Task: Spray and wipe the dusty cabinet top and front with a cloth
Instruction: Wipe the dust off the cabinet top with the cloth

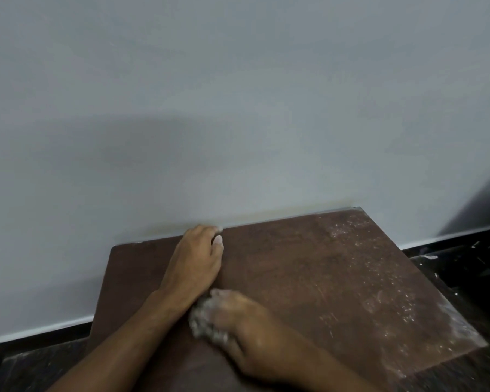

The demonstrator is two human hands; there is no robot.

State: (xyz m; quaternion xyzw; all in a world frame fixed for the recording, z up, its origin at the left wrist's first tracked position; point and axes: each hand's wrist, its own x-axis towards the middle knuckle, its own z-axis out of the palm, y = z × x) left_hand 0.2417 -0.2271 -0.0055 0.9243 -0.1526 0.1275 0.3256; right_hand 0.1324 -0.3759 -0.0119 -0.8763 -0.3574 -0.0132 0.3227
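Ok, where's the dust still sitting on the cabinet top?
In the head view, the dust lies along the cabinet top's right side, right of both hands.

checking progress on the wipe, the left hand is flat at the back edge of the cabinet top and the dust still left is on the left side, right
Not quite. The left hand does lie flat at the back edge of the cabinet top, but the head view shows the remaining white dust on the right side, not the left. The left part looks dark and clean.

Left hand (194,260) flat, fingers extended; right hand (245,331) curled shut (fingers dust-whitened), forearms converging.
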